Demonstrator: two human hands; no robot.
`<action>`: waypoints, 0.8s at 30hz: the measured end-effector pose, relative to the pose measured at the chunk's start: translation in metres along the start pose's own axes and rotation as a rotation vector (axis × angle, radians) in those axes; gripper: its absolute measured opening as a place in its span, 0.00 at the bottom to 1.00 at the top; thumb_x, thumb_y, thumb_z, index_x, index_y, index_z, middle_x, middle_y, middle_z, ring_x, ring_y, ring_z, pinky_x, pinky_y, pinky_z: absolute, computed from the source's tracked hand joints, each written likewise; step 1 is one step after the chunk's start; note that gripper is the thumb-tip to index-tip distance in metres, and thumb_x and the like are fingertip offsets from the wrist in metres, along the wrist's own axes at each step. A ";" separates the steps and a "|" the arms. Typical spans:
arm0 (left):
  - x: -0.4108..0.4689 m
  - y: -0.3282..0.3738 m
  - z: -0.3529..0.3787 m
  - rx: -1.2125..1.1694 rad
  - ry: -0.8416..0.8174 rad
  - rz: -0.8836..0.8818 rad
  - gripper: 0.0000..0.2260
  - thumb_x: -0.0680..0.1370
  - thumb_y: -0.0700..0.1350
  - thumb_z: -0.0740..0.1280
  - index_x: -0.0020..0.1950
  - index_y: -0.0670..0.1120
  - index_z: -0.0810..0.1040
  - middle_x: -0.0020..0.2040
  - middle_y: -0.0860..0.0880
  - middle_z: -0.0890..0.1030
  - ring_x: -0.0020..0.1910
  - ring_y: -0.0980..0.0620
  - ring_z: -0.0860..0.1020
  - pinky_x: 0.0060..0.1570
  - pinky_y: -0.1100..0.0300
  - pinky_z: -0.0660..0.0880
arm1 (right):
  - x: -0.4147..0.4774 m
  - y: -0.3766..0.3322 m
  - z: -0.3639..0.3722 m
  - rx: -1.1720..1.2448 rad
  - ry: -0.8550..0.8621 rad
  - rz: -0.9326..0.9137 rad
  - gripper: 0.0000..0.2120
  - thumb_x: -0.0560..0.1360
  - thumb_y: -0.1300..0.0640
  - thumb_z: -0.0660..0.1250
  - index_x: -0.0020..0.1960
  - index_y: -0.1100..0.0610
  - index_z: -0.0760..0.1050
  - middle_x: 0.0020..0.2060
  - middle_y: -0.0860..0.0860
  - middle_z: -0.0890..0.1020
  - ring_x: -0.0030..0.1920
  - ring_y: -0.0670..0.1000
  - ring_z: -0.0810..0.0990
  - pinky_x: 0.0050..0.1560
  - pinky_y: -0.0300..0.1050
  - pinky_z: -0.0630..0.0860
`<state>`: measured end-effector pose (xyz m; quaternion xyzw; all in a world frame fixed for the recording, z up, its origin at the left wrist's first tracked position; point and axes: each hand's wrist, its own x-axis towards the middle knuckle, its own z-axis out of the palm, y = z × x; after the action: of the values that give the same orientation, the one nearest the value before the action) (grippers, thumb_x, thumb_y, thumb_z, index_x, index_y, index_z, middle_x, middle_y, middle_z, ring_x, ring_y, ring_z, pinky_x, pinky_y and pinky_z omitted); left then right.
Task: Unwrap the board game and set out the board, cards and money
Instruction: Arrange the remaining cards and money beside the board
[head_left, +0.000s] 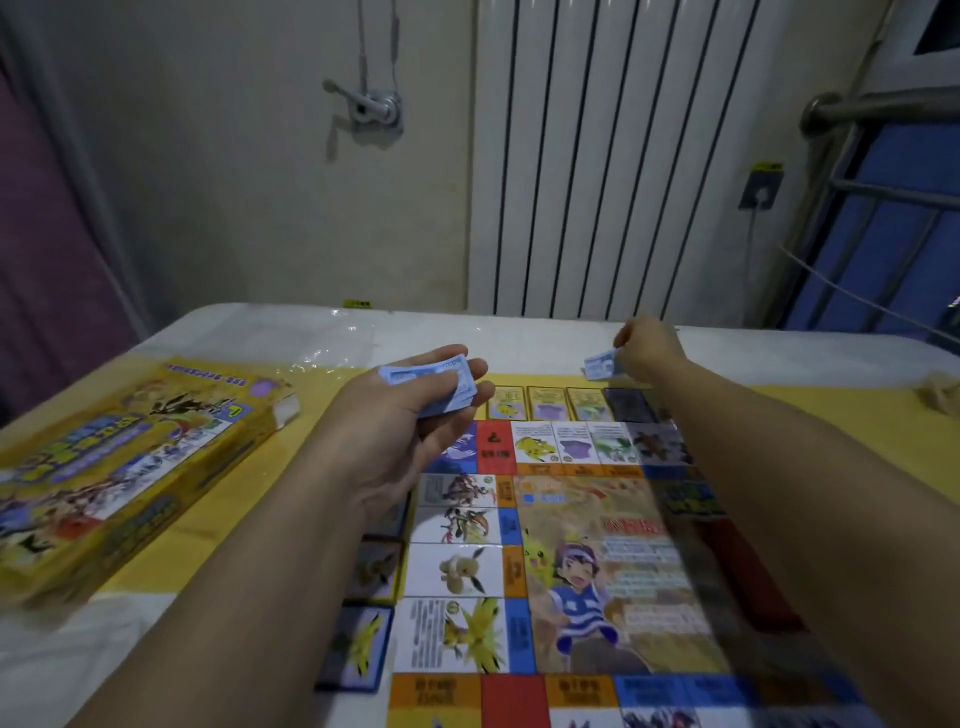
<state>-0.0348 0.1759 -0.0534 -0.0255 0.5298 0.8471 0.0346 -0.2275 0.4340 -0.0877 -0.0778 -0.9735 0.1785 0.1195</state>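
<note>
On the desk (519, 338), I log: board (597, 545), unfolded flat. Cards (545, 402), in rows just beside its far and left edges. Box (130, 467), lying well left; clear wrap (332, 343) off, behind it. Money, in the hands: left hand (395, 431) curls round a stack of blue notes (431, 382); right hand (649, 345) pinches a single note (602, 364) past the far edge. I judge only the money remains to set out.
</note>
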 end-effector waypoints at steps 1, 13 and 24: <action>0.002 -0.001 -0.002 -0.002 0.008 0.009 0.08 0.79 0.36 0.61 0.48 0.44 0.79 0.39 0.50 0.85 0.36 0.55 0.84 0.29 0.68 0.76 | 0.001 0.001 0.006 -0.073 -0.019 -0.010 0.08 0.73 0.67 0.66 0.51 0.67 0.79 0.51 0.64 0.81 0.52 0.61 0.78 0.49 0.49 0.76; -0.004 -0.001 0.003 0.102 0.046 0.129 0.04 0.76 0.38 0.67 0.46 0.45 0.80 0.38 0.50 0.85 0.36 0.55 0.83 0.29 0.68 0.76 | -0.055 -0.054 -0.050 0.258 0.046 -0.304 0.10 0.79 0.55 0.63 0.55 0.59 0.79 0.50 0.54 0.82 0.47 0.51 0.77 0.45 0.40 0.69; -0.077 0.021 -0.038 -0.071 0.198 0.191 0.05 0.77 0.36 0.66 0.44 0.45 0.76 0.32 0.49 0.81 0.32 0.57 0.80 0.28 0.69 0.74 | -0.238 -0.165 -0.070 0.853 -0.525 -0.466 0.03 0.72 0.59 0.72 0.44 0.57 0.79 0.34 0.51 0.80 0.31 0.43 0.74 0.31 0.34 0.69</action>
<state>0.0405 0.1302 -0.0449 -0.0598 0.5005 0.8579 -0.0995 0.0009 0.2581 -0.0120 0.2421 -0.8035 0.5393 -0.0701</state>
